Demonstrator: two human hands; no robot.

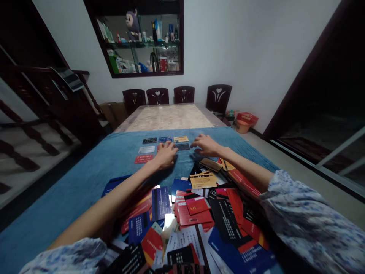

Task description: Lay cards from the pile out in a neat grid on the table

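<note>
Toward the far side of a blue cloth, my left hand (167, 154) lies palm down with its fingers spread and bent. Its fingertips are at the left edge of a dark card (183, 147), and a red card is mostly hidden beneath the hand. Just right of the dark card my right hand (207, 145) hovers low, fingers apart, holding nothing. Around my left hand are a black card (149, 140), a blue card (165, 139), a yellow card (181, 139), a pale card (146, 149) and a red card (143, 159), laid in rows.
A large loose heap of cards (194, 217) in red, blue, black and yellow fills the near part of the blue cloth (76, 182). Beyond the cloth is a marbled tabletop (171, 117), with several dark chairs (184, 94) behind it. A stair railing (25, 114) stands left.
</note>
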